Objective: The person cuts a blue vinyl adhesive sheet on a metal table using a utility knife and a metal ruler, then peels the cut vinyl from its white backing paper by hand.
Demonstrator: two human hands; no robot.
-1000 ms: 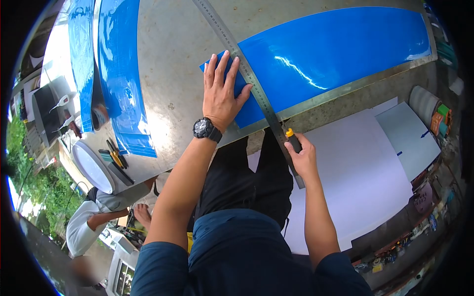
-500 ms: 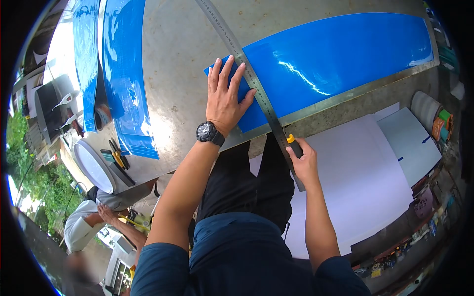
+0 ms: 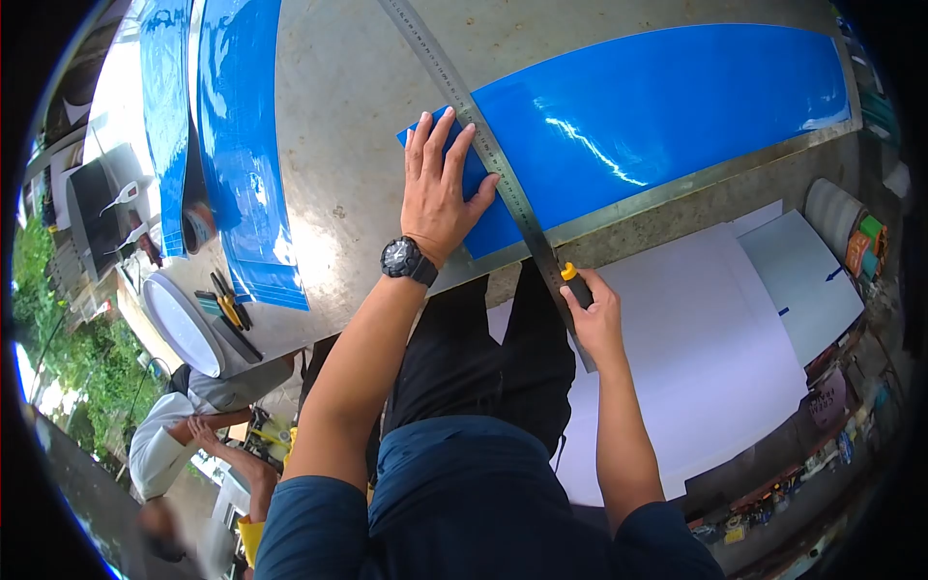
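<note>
A long steel ruler (image 3: 512, 195) lies slantwise across a glossy blue sheet (image 3: 667, 106) on the metal table (image 3: 377, 43), its near end reaching past the table edge. My left hand (image 3: 438, 208) rests flat with fingers stretched, on the left end of the sheet and against the ruler's left side; a black watch (image 3: 404, 259) is on that wrist. Just beyond the near table edge, my right hand (image 3: 597, 324) grips a black and yellow utility knife (image 3: 576, 284) close to the ruler's right side. The knife's blade is too small to make out clearly.
More blue sheets (image 3: 242, 135) lie at the left. Pliers (image 3: 230, 307) and other hand tools sit by a white oval tray (image 3: 180, 324). Large white sheets (image 3: 677, 358) are below the table at right. Another person (image 3: 164, 445) is at the lower left.
My hands, the ruler and the knife keep nearly the same places; the view has shifted slightly. At lower left the other person's arms have moved, and something yellow now shows there.
</note>
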